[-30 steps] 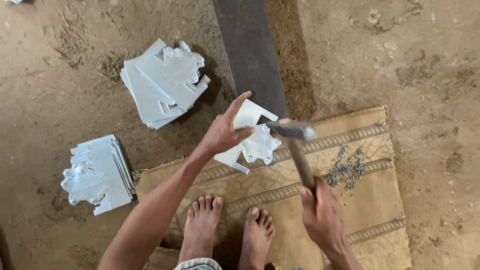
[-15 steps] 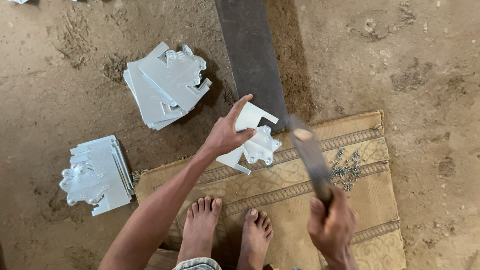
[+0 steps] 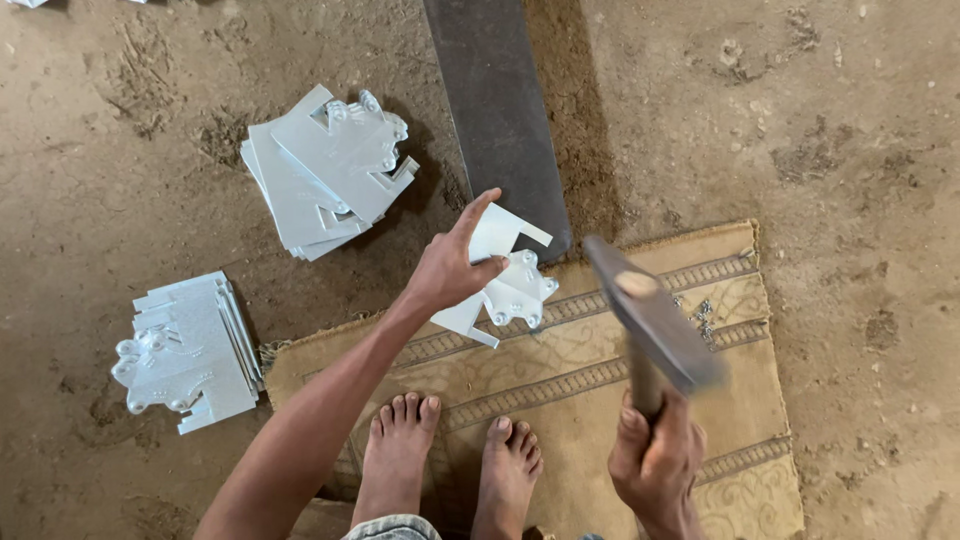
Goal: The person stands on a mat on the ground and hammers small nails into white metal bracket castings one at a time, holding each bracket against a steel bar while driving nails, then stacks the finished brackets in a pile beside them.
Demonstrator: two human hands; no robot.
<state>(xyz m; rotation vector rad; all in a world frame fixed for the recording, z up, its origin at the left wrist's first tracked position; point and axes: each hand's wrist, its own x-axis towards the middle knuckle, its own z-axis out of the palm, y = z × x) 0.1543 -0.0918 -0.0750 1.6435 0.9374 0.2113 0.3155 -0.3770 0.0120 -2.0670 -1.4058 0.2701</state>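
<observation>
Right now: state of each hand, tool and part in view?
left hand: pinning the cut metal plate at the dark steel bar's end
right hand: gripping the hammer, raised, blurred
upper plate stack: fanned, on dirt
lower plate stack: squared, on dirt
woven mat: flat
rivets: loose on mat

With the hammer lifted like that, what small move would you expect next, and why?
Probably a downward strike: the right hand holds the dark-headed hammer raised, while the left hand pins the flat silver cut-out metal plate at the end of the dark steel bar.
</observation>
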